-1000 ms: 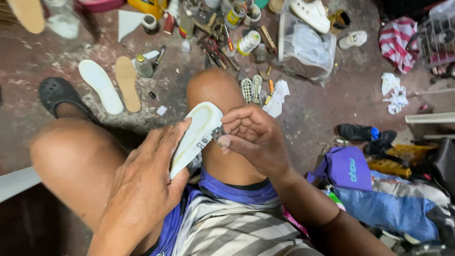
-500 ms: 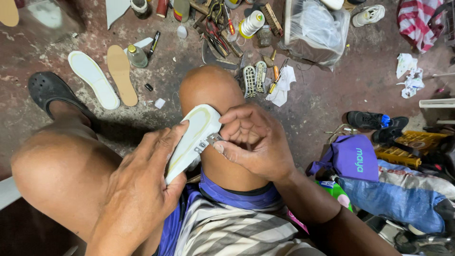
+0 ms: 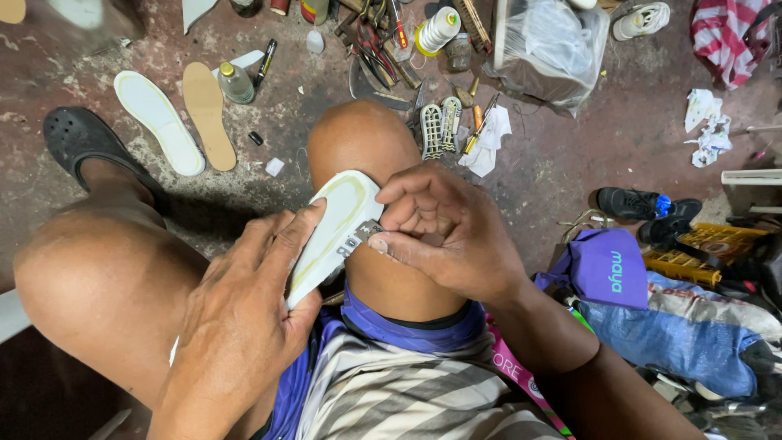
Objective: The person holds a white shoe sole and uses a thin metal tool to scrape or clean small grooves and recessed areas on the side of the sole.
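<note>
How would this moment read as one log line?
left hand: holds white insole on knee | right hand: presses small metal blade to its edge | floor: two loose insoles, glue bottle

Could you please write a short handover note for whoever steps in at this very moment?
Left hand: grips the white insole, holding it propped against the right knee.
Right hand: pinches a small metal blade against the insole's edge.
Nearby on the floor: another white insole and a tan insole side by side, a small bottle, a black marker, a thread spool and a litter of hand tools.
Done: the held insole is cut to shape, with a yellowish line near its rim.
Left: the blade is at the edge; how much of the edge is finished cannot be told.
</note>
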